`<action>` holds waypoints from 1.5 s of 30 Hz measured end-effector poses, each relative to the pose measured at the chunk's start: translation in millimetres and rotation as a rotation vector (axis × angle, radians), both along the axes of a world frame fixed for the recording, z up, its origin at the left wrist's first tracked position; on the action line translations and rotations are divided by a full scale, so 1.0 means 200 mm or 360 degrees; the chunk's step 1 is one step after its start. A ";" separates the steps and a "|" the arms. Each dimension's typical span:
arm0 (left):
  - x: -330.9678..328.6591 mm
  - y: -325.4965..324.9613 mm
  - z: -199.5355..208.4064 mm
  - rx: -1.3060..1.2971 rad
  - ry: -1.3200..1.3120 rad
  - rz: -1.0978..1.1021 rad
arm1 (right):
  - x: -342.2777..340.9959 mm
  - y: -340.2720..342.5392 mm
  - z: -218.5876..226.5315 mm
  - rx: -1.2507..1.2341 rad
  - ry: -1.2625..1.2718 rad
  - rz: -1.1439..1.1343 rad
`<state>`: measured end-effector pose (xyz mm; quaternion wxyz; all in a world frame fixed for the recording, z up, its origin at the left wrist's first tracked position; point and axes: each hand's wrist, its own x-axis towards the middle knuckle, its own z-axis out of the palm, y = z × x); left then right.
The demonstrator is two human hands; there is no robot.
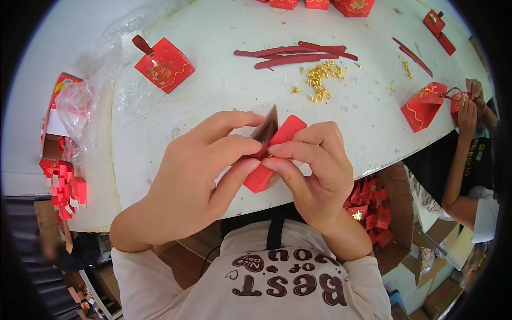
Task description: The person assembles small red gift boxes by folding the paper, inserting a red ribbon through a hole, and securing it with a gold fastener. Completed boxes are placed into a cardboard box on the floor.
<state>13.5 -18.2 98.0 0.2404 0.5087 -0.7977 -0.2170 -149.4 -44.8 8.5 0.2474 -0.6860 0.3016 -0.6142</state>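
Close in front of me, a small red cardboard gift box [260,180] is held up above the table, its flaps standing open. My left hand [186,165] grips its left side, with the index finger along a raised flap and the thumb at the box's edge. My right hand [325,170] pinches the edge with thumb and index finger. A tiny gold glint shows at those fingertips; what it is stays mostly hidden. Beyond my hands lie a loose pile of gold brads [320,80] and several dark red straps [296,57].
A red box with a strap loop [164,66] stands at the far left, near crumpled clear plastic [80,104]. More red boxes [354,6] line the far edge. On the right, a co-worker's hands [469,109] handle a red box. A carton [397,213] of red pieces stands below the table.
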 end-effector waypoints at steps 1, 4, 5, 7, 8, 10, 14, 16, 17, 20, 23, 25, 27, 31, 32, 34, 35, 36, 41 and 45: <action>0.00 0.01 0.00 -0.0020 -0.0091 0.0015 | 0.00 0.00 0.00 -0.0028 0.0017 0.0006; -0.01 0.01 0.01 -0.0139 -0.0350 0.0006 | 0.00 -0.02 0.01 -0.0117 0.0043 0.0007; -0.02 0.00 0.02 -0.0218 -0.0425 -0.0033 | 0.01 -0.02 0.02 -0.0151 0.0035 -0.0001; -0.03 0.00 0.03 -0.0319 -0.0515 -0.0086 | 0.00 -0.02 0.03 -0.0248 0.0110 -0.0009; -0.03 0.01 0.04 -0.0342 -0.0530 -0.0098 | -0.03 -0.02 0.04 -0.0310 0.0194 -0.0007; -0.03 0.03 0.06 -0.0423 -0.0556 -0.0144 | -0.08 -0.01 0.06 -0.0400 0.0316 -0.0014; 0.01 0.08 0.10 -0.0757 -0.0532 -0.0136 | -0.18 0.02 0.07 -0.0409 0.0354 0.0016; 0.06 0.11 -0.02 -0.0882 -0.0127 0.0078 | -0.26 0.06 0.08 -0.0197 0.0232 0.0198; 0.09 0.11 -0.07 -0.0960 0.0095 0.0151 | -0.30 0.07 0.02 -0.0050 -0.0174 0.0290; 0.04 0.12 -0.22 -0.0525 0.0566 0.0242 | -0.36 0.07 -0.13 0.0530 -0.1590 0.0669; -0.05 0.13 -0.26 -0.0044 0.0410 0.0261 | -0.25 0.05 -0.22 0.0686 -0.1514 0.0713; -0.04 0.10 -0.30 -0.0175 0.0305 0.0115 | -0.20 0.05 -0.28 0.0733 -0.1174 0.0697; -0.04 0.08 -0.32 -0.0185 0.0402 0.0013 | -0.17 0.02 -0.27 0.0407 -0.0728 0.0692; -0.01 0.06 -0.33 0.0084 0.0791 -0.0100 | -0.16 0.03 -0.22 0.0090 -0.0291 0.0499; -0.03 0.07 -0.34 0.0142 0.0972 -0.0051 | -0.17 0.03 -0.22 0.0104 -0.0293 0.0494; -0.05 0.07 -0.37 0.0201 0.1237 0.0054 | -0.17 0.03 -0.22 0.0144 -0.0265 0.0489; -0.06 0.08 -0.41 0.0106 0.1319 0.0075 | -0.19 0.04 -0.23 0.0172 -0.0236 0.0490; -0.07 0.09 -0.47 0.0011 0.1399 0.0099 | -0.20 0.06 -0.24 0.0199 -0.0207 0.0492; -0.08 0.11 -0.61 -0.0388 0.1412 0.0105 | -0.18 0.05 -0.20 0.0272 -0.0082 0.0582; -0.04 0.14 -0.63 -0.0216 0.1412 0.0093 | -0.19 0.01 -0.15 0.0043 -0.0007 0.0365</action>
